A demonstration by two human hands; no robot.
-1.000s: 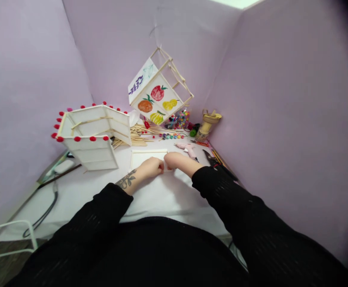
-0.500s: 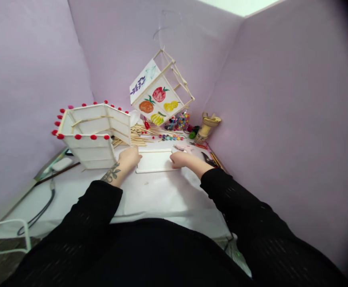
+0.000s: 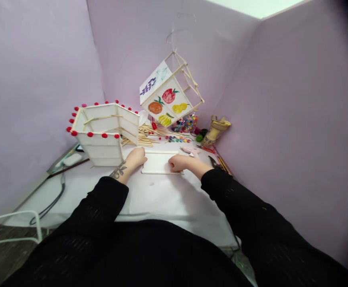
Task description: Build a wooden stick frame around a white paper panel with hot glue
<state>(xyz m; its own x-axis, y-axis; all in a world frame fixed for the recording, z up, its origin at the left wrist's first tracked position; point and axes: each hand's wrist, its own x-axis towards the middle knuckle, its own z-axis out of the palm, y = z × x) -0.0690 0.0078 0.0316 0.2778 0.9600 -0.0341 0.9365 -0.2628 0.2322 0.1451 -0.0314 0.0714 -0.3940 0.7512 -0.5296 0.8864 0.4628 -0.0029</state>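
A white rectangular panel (image 3: 157, 162) with stick edges lies on the white-covered table. My left hand (image 3: 137, 158) is closed at its left edge, thumb and fingers together. At the right end of the panel is my right hand (image 3: 178, 163), its fingers curled in over the lower right part; whatever is between those fingers is hidden. Left of my left hand stands a white panelled frame (image 3: 102, 147) with red pompoms along its top rim. Above the panel hangs a stick cube (image 3: 172, 99) with painted fruit on its white faces.
Behind the panel lie loose wooden sticks (image 3: 145, 137), coloured beads (image 3: 178, 139) and a pink glue gun (image 3: 190, 151). Dark-handled cutters (image 3: 217, 164) and a bamboo holder (image 3: 216, 129) are at the right. A cable (image 3: 57, 195) runs along the left.
The view has shifted, so the scene sits further right. My right hand has moved left and inward over the panel. My left hand stays at the left edge.
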